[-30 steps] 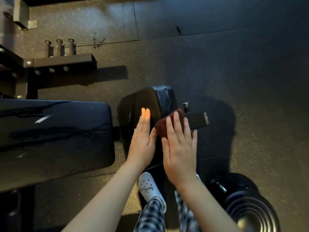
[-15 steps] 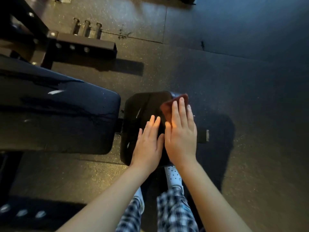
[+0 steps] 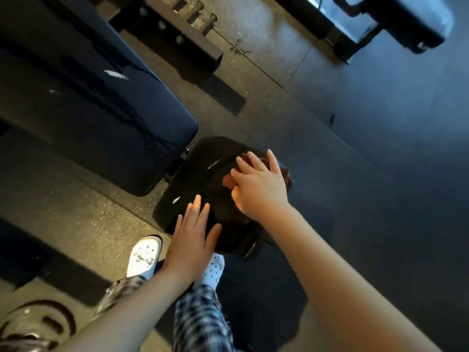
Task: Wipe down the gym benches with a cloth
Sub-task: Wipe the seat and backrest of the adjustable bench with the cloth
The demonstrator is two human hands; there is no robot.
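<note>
A black padded bench seat [image 3: 200,179] sits in the middle of the view, with the long black back pad [image 3: 101,102] to its upper left. My right hand [image 3: 258,184] lies flat with spread fingers on a dark reddish-brown cloth [image 3: 284,171], pressing it on the seat's far right part. Only the cloth's edge shows beyond my fingers. My left hand [image 3: 193,240] rests flat and open on the seat's near edge, holding nothing.
The bench's black steel frame with pegs [image 3: 182,36] runs along the top left. Another padded bench [image 3: 416,19] stands at the top right. A weight plate [image 3: 33,323] lies on the rubber floor at the bottom left. My white shoes [image 3: 144,257] stand just below the seat.
The view has tilted and swung, so the bench now lies diagonally. My right hand has slid the cloth across the seat's far side. My left hand has moved back to the seat's near edge.
</note>
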